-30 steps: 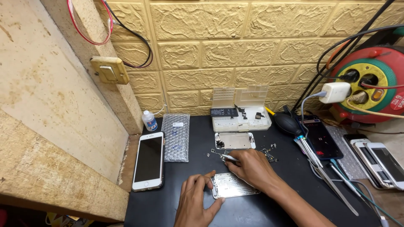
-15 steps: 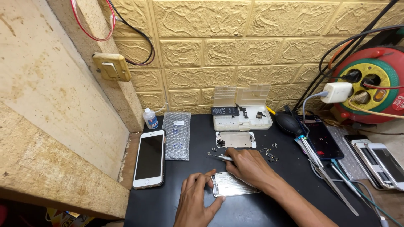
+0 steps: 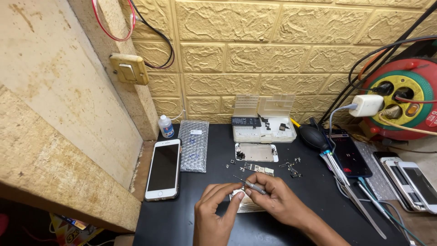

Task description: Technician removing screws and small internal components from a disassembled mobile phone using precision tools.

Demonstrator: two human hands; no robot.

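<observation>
Both hands have drawn together over the opened phone body (image 3: pixel 249 204) at the near middle of the black mat (image 3: pixel 191 214). A second ago the right hand (image 3: pixel 277 200) reached farther out among the loose parts (image 3: pixel 291 167); now it pinches a small screwdriver (image 3: pixel 249 184), fingers curled round the shaft. The left hand (image 3: pixel 214 212), earlier flat on the mat, is lifted, its fingertips meeting the tool's tip, perhaps holding a screw. The white phone (image 3: pixel 163 168) lies unmoved at left.
</observation>
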